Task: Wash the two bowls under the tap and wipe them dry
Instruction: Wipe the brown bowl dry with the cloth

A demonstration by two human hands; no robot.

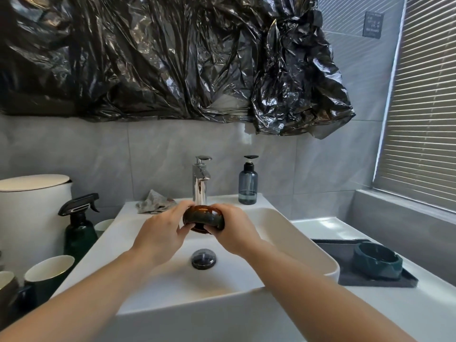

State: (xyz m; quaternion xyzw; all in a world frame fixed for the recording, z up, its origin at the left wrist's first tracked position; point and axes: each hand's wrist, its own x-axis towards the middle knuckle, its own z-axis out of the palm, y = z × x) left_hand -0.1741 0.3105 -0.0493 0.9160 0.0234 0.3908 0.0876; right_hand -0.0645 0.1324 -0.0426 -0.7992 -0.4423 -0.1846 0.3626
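Brown and glossy, the bowl [203, 218] is gripped from both sides by the left hand [161, 233] and right hand [233, 230], fingers curled round it, over the sink [283, 233] just below the tap [200, 183]. A green bowl [377, 261] sits on a tray [370, 282] on the surface, right; a cloth [154, 202] lies behind.

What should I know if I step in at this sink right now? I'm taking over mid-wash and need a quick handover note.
Left hand and right hand both grip the brown bowl, held over the sink just below the tap.
The green bowl sits on the dark tray to the right.
The cloth lies behind the sink, left of the tap.
Done: nothing I can confirm; I see no water running.
Left: wash both bowls, then wipe them dry.
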